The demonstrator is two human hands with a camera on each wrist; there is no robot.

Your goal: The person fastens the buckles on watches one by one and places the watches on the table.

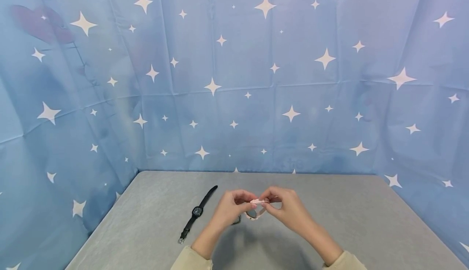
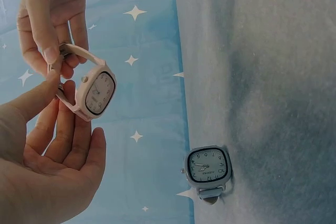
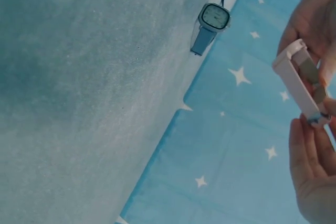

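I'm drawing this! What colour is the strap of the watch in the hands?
Pale pink. The strap shows best in the left wrist view.

soft, even light in the head view; diffuse shadows on grey table (image 1: 366,213); dimmer, bluish wrist views

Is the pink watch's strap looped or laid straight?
Looped: the pink strap curves round to the left hand and right hand. Buckled or not: cannot tell.

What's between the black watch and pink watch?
In the head view, the left grip and a partly hidden third watch lie between the black watch and pink watch.
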